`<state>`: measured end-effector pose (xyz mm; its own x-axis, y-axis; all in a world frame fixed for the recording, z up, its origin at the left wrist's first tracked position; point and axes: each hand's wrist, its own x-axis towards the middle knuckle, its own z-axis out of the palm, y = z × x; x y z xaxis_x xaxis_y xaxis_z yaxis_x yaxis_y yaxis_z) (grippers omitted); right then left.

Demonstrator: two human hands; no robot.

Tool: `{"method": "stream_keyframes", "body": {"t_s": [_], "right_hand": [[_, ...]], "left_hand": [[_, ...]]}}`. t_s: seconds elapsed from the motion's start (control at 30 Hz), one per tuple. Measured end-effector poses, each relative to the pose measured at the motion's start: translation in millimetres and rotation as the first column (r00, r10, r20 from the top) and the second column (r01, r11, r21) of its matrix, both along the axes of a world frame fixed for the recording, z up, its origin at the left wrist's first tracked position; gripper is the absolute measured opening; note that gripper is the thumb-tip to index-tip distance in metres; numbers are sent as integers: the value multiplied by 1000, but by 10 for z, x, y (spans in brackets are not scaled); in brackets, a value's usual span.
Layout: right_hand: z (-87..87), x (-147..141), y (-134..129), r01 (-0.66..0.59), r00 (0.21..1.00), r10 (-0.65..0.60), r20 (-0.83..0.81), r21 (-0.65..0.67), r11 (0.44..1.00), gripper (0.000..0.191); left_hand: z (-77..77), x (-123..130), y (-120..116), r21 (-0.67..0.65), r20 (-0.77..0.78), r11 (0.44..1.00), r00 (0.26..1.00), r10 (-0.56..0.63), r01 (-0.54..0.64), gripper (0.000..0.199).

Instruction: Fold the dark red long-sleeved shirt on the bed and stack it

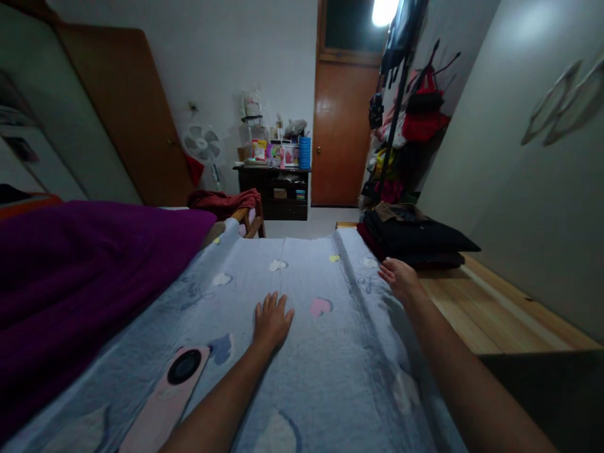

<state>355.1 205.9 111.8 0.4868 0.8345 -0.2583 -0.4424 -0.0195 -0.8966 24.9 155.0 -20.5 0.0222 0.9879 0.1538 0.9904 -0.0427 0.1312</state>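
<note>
A pale blue cloth (325, 371) printed with hearts and clouds lies spread over the bed, with a raised fold running along its right side. My left hand (272, 321) rests flat on the middle of it, fingers apart, holding nothing. At the cloth's right edge is my right hand (397, 277), its fingers bent together at the fold; whether they pinch fabric is too small to tell. A pink phone (163, 406) with a round black camera ring lies on the cloth beside my left forearm.
A purple blanket (94, 264) covers the left side. Folded dark clothes (419, 236) are stacked on a wooden board (491, 308) at the right. Beyond the bed stand a fan (202, 143), a dark cabinet (250, 189) and a wooden door (342, 132). Bags hang at the back right.
</note>
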Motion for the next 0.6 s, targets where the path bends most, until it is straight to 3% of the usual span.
{"method": "stream_keyframes", "body": {"t_s": [0.1,0.2,0.47,0.6], "right_hand": [[75,290,261,164,984,-167,-62,-45,985,12],[143,457,489,235,967,-241,-87,-71,969,12],[287,684,899,307,943,-322,-87,-149,940,25],[369,824,1031,243,952,-270,-144,-175,954,26]], "left_hand": [[-47,-10,3,23,-20,1000,1000,9,-8,51],[-60,-12,-2,18,-24,1000,1000,15,-14,52],[-111,-25,14,25,-26,1000,1000,17,-16,52],[-104,-22,16,20,-33,1000,999,21,-20,53]]}}
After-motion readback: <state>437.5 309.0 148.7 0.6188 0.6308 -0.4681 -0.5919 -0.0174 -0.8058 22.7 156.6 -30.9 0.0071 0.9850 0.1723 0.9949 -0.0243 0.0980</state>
